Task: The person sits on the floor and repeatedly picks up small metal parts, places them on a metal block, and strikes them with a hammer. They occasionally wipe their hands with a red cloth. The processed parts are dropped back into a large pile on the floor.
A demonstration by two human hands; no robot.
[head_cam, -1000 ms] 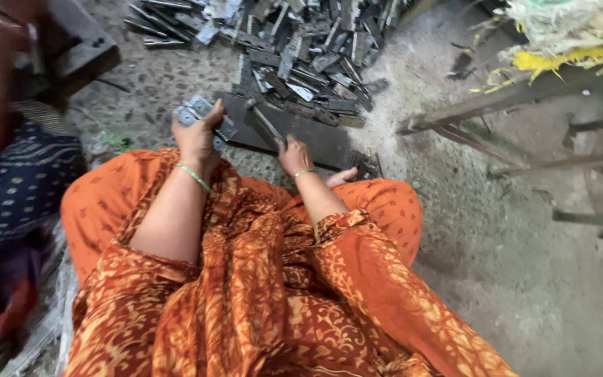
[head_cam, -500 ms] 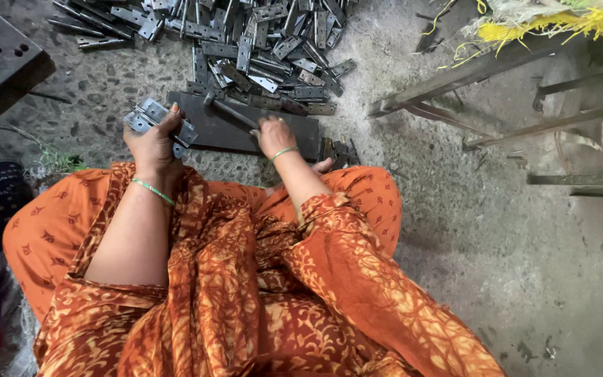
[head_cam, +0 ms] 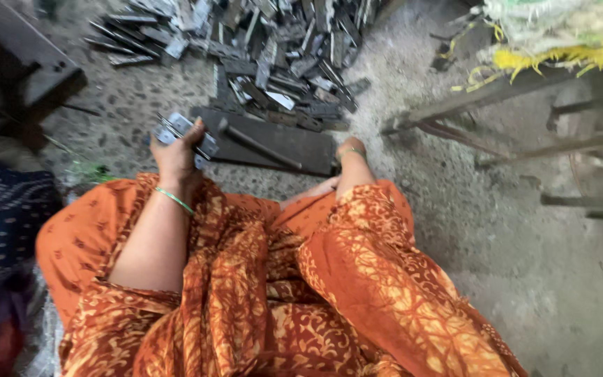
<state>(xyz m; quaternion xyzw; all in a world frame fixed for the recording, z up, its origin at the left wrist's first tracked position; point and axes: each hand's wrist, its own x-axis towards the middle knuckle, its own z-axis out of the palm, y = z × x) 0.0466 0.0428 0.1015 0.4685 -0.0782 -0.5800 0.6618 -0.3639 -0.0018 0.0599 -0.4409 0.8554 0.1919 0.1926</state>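
Note:
My left hand [head_cam: 178, 150] is closed around a small stack of flat grey metal pieces [head_cam: 188, 132], held just off the left end of a dark metal plate [head_cam: 308, 145] on the floor. A hammer [head_cam: 259, 146] lies loose on that plate, head to the left. My right hand [head_cam: 349, 151], a bangle at the wrist, rests at the plate's right end. Its fingers are hidden, so its grip is unclear. A pile of similar metal pieces [head_cam: 280, 49] lies just beyond the plate. My orange patterned clothing fills the foreground.
A dark heavy metal block [head_cam: 29, 70] stands at the far left. Rusty metal frame bars [head_cam: 455, 112] run along the right, with yellow fibre and sacking [head_cam: 567, 49] above them. Another person's blue dotted cloth [head_cam: 1, 223] is at my left. The floor is rough concrete.
My right hand has let go of the hammer, which now lies on the plate, and has shifted to the plate's right end. My left hand still holds the stack.

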